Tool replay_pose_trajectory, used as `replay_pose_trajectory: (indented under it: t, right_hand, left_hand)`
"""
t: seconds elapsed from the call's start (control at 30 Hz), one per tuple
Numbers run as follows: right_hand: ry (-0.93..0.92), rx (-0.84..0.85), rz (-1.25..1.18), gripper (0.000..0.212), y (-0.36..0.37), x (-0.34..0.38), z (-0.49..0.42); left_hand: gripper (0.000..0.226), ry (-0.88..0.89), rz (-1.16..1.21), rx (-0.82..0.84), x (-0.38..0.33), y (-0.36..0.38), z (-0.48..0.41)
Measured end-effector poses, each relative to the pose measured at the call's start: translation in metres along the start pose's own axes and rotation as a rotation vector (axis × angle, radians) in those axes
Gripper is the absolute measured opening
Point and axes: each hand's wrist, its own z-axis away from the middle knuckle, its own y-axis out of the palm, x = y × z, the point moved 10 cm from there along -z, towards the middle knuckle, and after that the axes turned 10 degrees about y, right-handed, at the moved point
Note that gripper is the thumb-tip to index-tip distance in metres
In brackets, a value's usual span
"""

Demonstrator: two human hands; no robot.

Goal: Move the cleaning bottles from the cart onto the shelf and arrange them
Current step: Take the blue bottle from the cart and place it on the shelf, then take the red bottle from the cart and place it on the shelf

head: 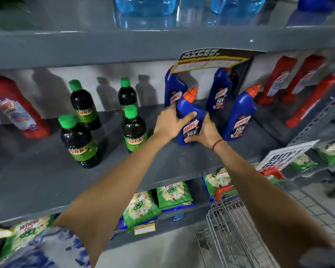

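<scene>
A blue Harpic bottle (190,111) with an orange cap stands on the grey middle shelf (46,171), held from both sides. My left hand (169,123) wraps its left side and my right hand (205,132) grips its base and right side. Three more blue Harpic bottles stand behind and to the right: one at the back left (173,88), one at the back (219,91), one to the right (240,117). The wire cart (230,225) with red handles sits at the lower right; its contents are not visible.
Several dark bottles with green caps (77,140) stand left of the held bottle. Red bottles stand at far left (17,109) and far right (306,88). Green detergent packets (172,194) fill the shelf below. A price sign (211,59) hangs above; a white offer sign (284,157) projects at right.
</scene>
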Motion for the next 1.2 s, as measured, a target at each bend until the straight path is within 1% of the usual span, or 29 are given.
replay_pose_trajectory:
  t: [0.17, 0.27, 0.37, 0.43, 0.47, 0.53, 0.6, 0.63, 0.7, 0.77, 0.8, 0.83, 0.9, 0.97, 1.03, 1.07, 1.1, 1.17, 1.2]
  right_hand:
    - [0.056, 0.001, -0.003, 0.109, 0.009, -0.009, -0.020]
    - [0.059, 0.004, -0.014, 0.103, 0.011, -0.011, -0.024]
    - [0.054, -0.016, -0.029, 0.097, 0.011, -0.013, -0.020]
    - [0.065, -0.028, -0.085, 0.095, 0.009, -0.017, -0.011]
    - [0.080, -0.045, -0.117, 0.092, 0.006, -0.022, -0.002]
    - [0.099, -0.118, -0.172, 0.076, -0.008, -0.039, 0.022]
    - [0.111, -0.237, -0.226, 0.052, -0.031, -0.067, 0.059]
    - [0.132, -0.299, -0.283, 0.040, -0.044, -0.086, 0.082]
    - [0.209, -0.391, -0.419, 0.024, -0.071, -0.133, 0.132]
    - [0.340, -0.461, -0.489, 0.018, -0.097, -0.187, 0.185]
    - [0.433, -0.486, -0.478, 0.016, -0.106, -0.217, 0.212]
    - [0.532, -0.493, -0.434, 0.018, -0.113, -0.248, 0.238]
    - [0.772, -0.450, -0.307, 0.028, -0.116, -0.313, 0.290]
    - [1.012, -0.361, -0.221, 0.033, -0.108, -0.375, 0.346]
    - [1.220, -0.242, -0.128, 0.022, -0.093, -0.424, 0.399]
    - [1.289, -0.197, -0.098, 0.017, -0.084, -0.441, 0.421]
    - [1.347, -0.188, -0.101, 0.016, -0.076, -0.459, 0.439]
    - [1.465, -0.175, -0.192, 0.013, -0.057, -0.482, 0.472]
    - [1.516, -0.171, -0.275, 0.025, -0.043, -0.492, 0.483]
  left_hand:
    - [0.063, 0.019, -0.069, 0.028, 0.011, 0.011, -0.024]
    - [0.059, 0.018, -0.060, 0.024, 0.014, 0.013, -0.031]
    - [0.062, -0.027, -0.053, 0.063, 0.023, 0.017, -0.030]
    - [0.057, -0.078, -0.001, 0.033, 0.030, 0.017, -0.020]
    - [0.053, -0.102, 0.038, -0.020, 0.032, 0.016, -0.011]
    - [0.051, -0.095, 0.060, -0.198, 0.029, 0.012, 0.016]
    - [0.049, -0.031, 0.069, -0.365, 0.015, 0.016, 0.053]
    - [0.047, -0.002, 0.099, -0.408, 0.007, 0.026, 0.072]
    - [0.045, 0.020, 0.178, -0.387, -0.009, 0.059, 0.103]
    - [0.045, 0.031, 0.241, -0.261, -0.028, 0.105, 0.125]
    - [0.044, 0.049, 0.249, -0.175, -0.039, 0.131, 0.133]
    - [0.044, 0.074, 0.249, -0.084, -0.052, 0.157, 0.140]
    - [0.043, 0.138, 0.261, 0.100, -0.078, 0.209, 0.155]
    - [0.041, 0.197, 0.246, 0.289, -0.100, 0.261, 0.173]
    - [0.042, 0.167, 0.239, 0.540, -0.109, 0.320, 0.200]
    - [0.043, 0.124, 0.226, 0.693, -0.110, 0.350, 0.218]
    - [0.042, 0.090, 0.194, 0.843, -0.108, 0.380, 0.238]
    - [0.037, 0.066, 0.107, 1.114, -0.102, 0.432, 0.282]
    - [0.039, 0.052, 0.063, 1.233, -0.097, 0.453, 0.304]
